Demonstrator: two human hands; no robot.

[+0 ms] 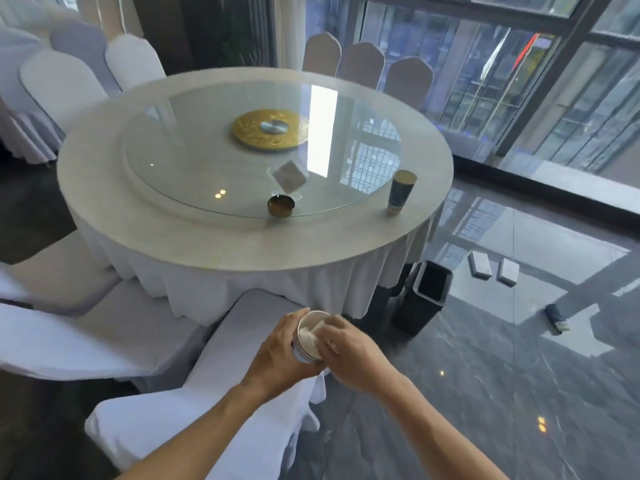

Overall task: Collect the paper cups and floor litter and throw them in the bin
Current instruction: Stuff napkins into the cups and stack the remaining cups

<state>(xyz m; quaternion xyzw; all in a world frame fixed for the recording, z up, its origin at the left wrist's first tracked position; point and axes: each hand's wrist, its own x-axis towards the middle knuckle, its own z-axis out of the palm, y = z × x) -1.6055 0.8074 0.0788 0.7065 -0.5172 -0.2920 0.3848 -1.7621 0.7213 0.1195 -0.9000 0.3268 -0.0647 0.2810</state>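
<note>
No writing is readable anywhere. You stand at a round table (242,251) with a white cloth and a glass turntable (242,140), on a glossy dark floor (485,393) by tall windows. Your left hand (277,355) grips a paper cup (308,351); your right hand (349,348) pinches a white wad (310,336) at its mouth. The black bin (420,306) stands near right, and another cup (401,192) stands on the table's right edge.

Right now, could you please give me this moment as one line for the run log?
left hand grips white paper cup | right hand pushes white tissue into it | dark paper cup on table | black bin open
</note>
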